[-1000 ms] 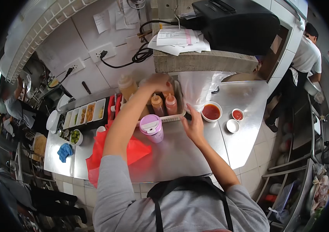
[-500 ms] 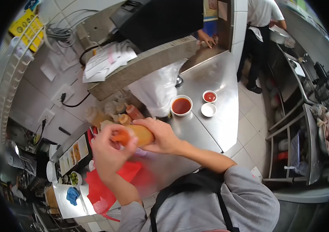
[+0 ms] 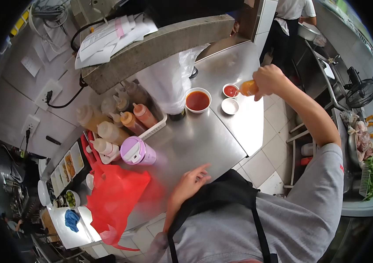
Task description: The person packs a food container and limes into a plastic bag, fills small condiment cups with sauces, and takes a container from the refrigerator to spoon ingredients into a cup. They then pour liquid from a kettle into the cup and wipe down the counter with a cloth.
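Note:
My right hand (image 3: 270, 82) grips a squeeze bottle (image 3: 248, 88) of orange-yellow sauce, tipped on its side. Its nozzle points left, at the right rim of a small white cup with red sauce (image 3: 229, 91). Whether any sauce comes out is too small to tell. Just in front of that stands another small white cup (image 3: 229, 106), pale inside. To its left is a larger white bowl of reddish-brown liquid (image 3: 197, 101). My left hand (image 3: 191, 183) is open near the front edge of the steel counter, fingers apart and holding nothing.
A white basket (image 3: 156, 128) of several squeeze bottles stands at the left, beside a purple lidded cup (image 3: 138, 151). A red plastic bag (image 3: 118, 197) lies in front. Clear plastic bags (image 3: 162, 83) hang under the ledge (image 3: 160, 50). Another person (image 3: 288, 26) stands at the back right.
My left hand has let go of the squeeze bottle's nozzle end and dropped toward the front edge. My right hand has carried the bottle right, to the small cups. The view has shifted downward.

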Demonstrator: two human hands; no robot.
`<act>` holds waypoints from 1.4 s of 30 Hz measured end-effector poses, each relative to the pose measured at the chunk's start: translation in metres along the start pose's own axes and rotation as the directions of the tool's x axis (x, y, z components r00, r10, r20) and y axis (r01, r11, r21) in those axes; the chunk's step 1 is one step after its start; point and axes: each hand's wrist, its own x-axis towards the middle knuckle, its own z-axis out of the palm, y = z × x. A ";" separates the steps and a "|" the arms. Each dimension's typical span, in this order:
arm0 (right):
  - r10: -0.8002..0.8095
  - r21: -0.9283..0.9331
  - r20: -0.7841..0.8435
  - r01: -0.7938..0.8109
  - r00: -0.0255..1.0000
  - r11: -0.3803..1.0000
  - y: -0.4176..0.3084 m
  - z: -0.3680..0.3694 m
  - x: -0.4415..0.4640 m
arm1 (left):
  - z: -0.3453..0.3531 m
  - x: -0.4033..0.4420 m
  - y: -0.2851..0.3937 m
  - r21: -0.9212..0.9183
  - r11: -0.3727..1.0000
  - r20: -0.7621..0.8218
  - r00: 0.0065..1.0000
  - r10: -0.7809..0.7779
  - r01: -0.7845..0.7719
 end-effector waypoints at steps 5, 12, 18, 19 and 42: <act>-0.080 -0.250 0.215 0.134 0.973 0.959 -0.051 0.031 0.047 | -0.014 -0.005 -0.009 0.042 0.999 -0.205 0.979 -0.006 0.014; -0.220 0.079 0.011 0.219 0.975 0.973 -0.003 0.068 0.048 | -0.015 0.116 0.011 0.168 0.967 -0.254 0.940 0.228 -0.190; -0.097 0.083 -0.018 0.098 0.995 0.992 0.016 0.118 0.047 | 0.016 0.232 -0.002 0.512 0.791 -0.228 0.835 0.500 -0.334; -0.075 0.097 0.000 0.074 0.997 0.992 0.018 0.117 0.041 | 0.021 0.248 0.002 0.596 0.734 -0.217 0.814 0.538 -0.326; -0.179 -0.029 -0.004 0.179 0.984 0.983 0.014 0.103 0.041 | 0.040 0.317 -0.001 0.743 0.664 -0.061 0.980 0.189 -0.082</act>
